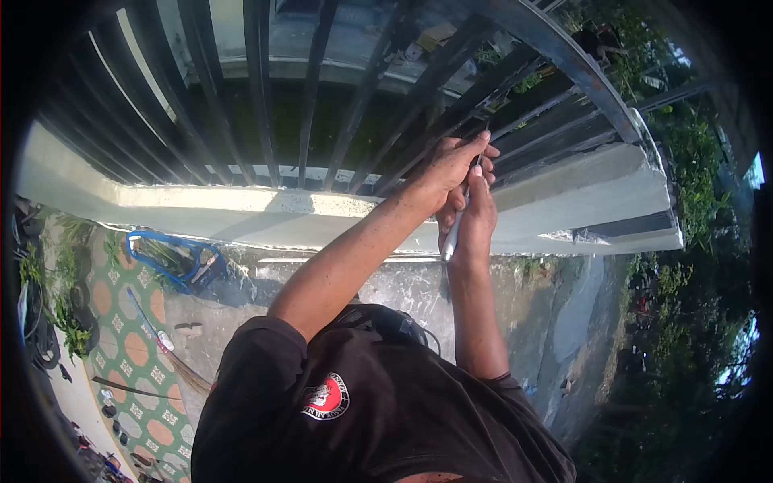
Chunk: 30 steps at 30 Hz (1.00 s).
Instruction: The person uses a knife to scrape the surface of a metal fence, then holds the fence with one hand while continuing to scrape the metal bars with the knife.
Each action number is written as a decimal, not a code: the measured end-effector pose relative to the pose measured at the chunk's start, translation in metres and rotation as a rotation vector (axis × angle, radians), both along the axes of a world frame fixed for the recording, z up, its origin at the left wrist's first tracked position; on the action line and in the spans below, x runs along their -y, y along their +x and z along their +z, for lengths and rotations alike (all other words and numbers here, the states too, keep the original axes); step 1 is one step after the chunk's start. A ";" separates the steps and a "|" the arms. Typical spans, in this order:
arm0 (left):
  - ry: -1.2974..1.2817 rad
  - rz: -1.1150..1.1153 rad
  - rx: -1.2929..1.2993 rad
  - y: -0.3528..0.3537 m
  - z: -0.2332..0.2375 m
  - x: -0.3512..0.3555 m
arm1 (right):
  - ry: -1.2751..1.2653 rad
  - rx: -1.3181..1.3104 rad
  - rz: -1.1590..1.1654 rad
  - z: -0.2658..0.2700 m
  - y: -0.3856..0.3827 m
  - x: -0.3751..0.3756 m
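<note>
My left hand (452,165) reaches up to a black bar of the metal railing (515,88), its fingers closed around the upper end of a thin tool (453,238) with a pale handle. Just below it, my right hand (477,219) grips the same tool along its shaft, and the pale end sticks out under the palm. Both hands touch each other at the bar. The tool's tip is hidden by my left fingers. My black shirt with a round red and white badge (326,398) fills the lower part of the view.
The railing stands on a pale concrete ledge (241,211). Far below lie a blue coiled hose (165,256), a broom (165,344) and a patterned tile floor (133,354). Green plants (692,161) fill the right side.
</note>
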<state>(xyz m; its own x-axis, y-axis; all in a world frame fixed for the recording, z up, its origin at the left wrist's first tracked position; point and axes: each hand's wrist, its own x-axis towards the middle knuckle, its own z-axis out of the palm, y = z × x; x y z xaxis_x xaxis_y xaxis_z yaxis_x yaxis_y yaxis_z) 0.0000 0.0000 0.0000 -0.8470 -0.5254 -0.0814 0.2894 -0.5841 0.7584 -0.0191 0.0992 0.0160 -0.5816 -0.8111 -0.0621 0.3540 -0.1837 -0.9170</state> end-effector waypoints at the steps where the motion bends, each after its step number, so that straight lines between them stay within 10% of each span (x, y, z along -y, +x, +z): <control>1: 0.036 0.018 0.052 -0.001 -0.010 0.000 | 0.055 0.023 -0.056 -0.002 0.004 0.001; 30: -0.027 0.080 0.021 -0.003 0.003 -0.011 | 0.033 -0.026 -0.034 0.013 0.007 -0.011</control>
